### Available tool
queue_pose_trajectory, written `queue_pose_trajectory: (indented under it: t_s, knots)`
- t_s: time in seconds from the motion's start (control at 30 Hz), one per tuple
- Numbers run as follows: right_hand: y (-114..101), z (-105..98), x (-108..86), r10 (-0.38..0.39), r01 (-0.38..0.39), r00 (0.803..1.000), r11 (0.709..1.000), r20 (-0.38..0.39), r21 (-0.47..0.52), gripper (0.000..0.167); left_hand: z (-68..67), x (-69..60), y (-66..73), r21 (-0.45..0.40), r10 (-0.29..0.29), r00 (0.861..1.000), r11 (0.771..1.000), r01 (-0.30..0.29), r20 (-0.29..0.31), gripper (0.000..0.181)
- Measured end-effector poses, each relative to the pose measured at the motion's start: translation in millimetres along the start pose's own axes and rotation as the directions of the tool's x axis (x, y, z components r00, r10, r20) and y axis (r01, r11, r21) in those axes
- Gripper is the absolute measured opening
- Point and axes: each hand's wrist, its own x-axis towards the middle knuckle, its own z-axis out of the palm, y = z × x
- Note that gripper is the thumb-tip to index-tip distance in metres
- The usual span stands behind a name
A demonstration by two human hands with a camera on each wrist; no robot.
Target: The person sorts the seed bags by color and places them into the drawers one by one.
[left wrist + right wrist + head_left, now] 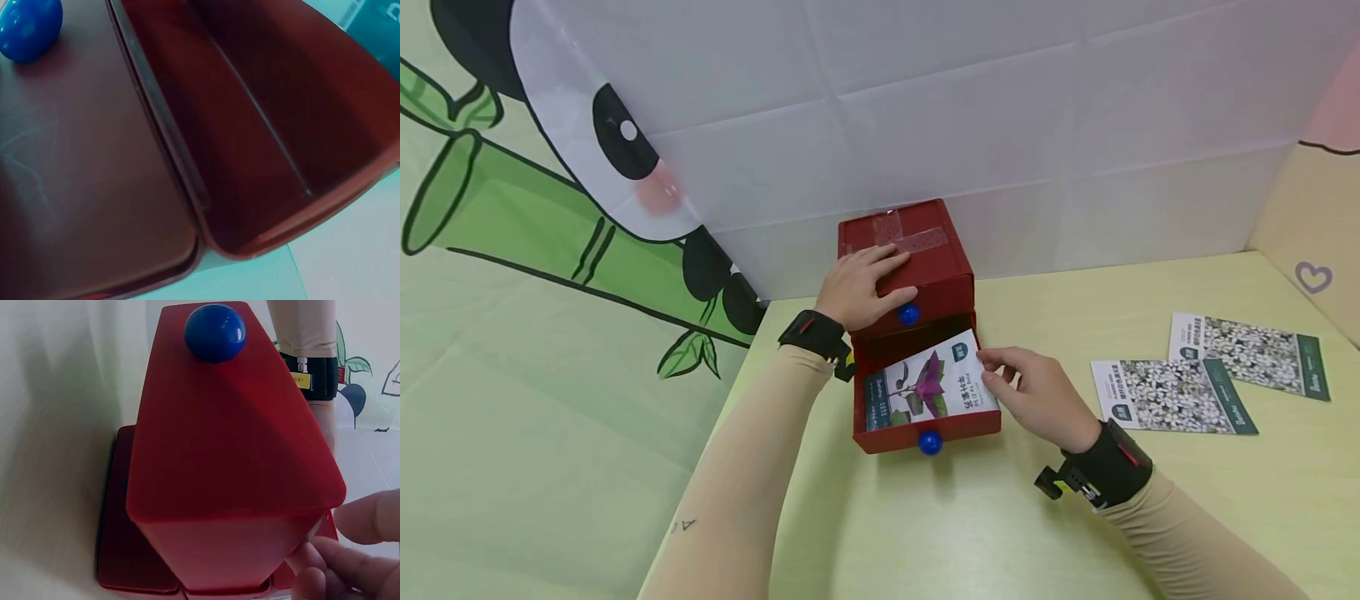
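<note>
One white packet (934, 385), purple-flowered, teal-ended — right fingers (1011, 358) pinching edge — left fingers (889, 266) spread on red box (942, 279).

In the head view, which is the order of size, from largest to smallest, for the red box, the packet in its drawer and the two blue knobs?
1. Red box
2. Packet
3. Lower knob and upper knob: they look nearly alike, so I leave them unranked.
</note>
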Motion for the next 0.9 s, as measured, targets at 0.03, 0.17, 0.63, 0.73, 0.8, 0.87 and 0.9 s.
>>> queue_pose_trajectory:
  t_s: [0.03,0.17,0.63,0.73,0.8,0.87,0.9]
  knots:
    - [-1.9,0.9,-1.1,-0.003,0.003,1.000,1.000,-0.004,-0.010,0.029,-0.2,-1.0,-0.5,-0.001,0.002,1.000,1.000,-0.002,-0.001,0.070]
    - [-7.8,5.9,-4.8,-0.025,0.025,1.000,0.998,-0.004,-0.053,0.024,-1.5,-5.3,-1.4,-0.009,0.011,1.000,1.000,-0.011,-0.004,0.070]
    - [-22.0,29.3,-18.3,-0.151,0.139,0.987,0.971,-0.050,-0.192,0.018,-6.5,-20.5,-6.4,-0.019,0.044,0.999,0.999,-0.044,0.005,0.070]
    - [-26.7,32.9,-21.0,-0.156,0.143,0.986,0.969,-0.051,-0.203,0.018,-7.2,-24.0,-8.2,-0.021,0.053,0.999,0.998,-0.053,0.006,0.070]
    - [-29.8,35.2,-23.1,-0.150,0.136,0.987,0.970,-0.052,-0.203,0.018,-7.4,-26.2,-9.4,-0.023,0.060,0.998,0.998,-0.060,0.007,0.070]
    - [-32.9,37.6,-25.3,-0.138,0.125,0.989,0.972,-0.052,-0.198,0.017,-7.5,-28.3,-10.6,-0.024,0.069,0.998,0.997,-0.068,0.006,0.070]
    - [-34.4,38.8,-26.4,-0.131,0.119,0.990,0.974,-0.052,-0.195,0.017,-7.6,-29.3,-11.1,-0.024,0.073,0.997,0.997,-0.073,0.005,0.070]
